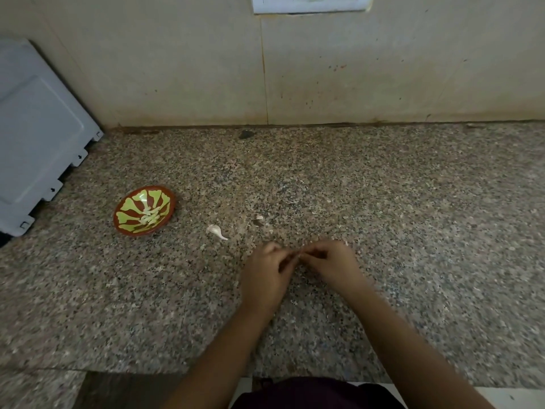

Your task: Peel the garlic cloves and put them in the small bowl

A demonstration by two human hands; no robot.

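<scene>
My left hand and my right hand meet over the middle of the granite counter, fingertips pinching a small garlic clove that is mostly hidden between them. To the left stands the small bowl, brown with yellow-green stripes, holding several peeled cloves. An unpeeled white clove lies on the counter between the bowl and my hands. A small piece of garlic or skin lies just beyond my hands.
A grey appliance panel leans at the far left against the beige tiled wall. Small skin flakes lie scattered around my hands. The counter's front edge runs along the bottom. A white switch plate is mounted high on the wall.
</scene>
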